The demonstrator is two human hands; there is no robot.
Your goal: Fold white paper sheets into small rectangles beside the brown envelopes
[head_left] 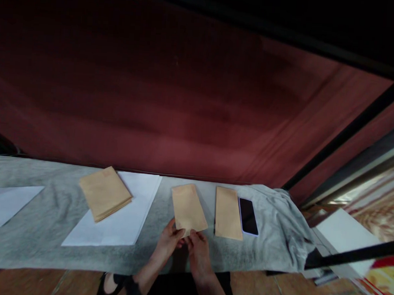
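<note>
Both hands pinch the near end of a brown paper envelope [188,207], which is raised a little over the grey cloth. My left hand [170,239] grips its lower left part, thumb on top. On the lower right edge, my right hand [196,247] holds it with the thumb on top and fingers underneath. To the right lies another brown envelope [229,214], flat on the cloth. A stack of brown envelopes [105,193] rests at the left, partly on a pile of white paper sheets [122,223].
A phone [248,216] with a dark screen lies right of the flat envelope. More white paper [5,204] is at the far left. The grey cloth [271,241] covers a narrow table against a dark red panel [171,132]. A black bar [354,254] and a white box [348,241] are at the right.
</note>
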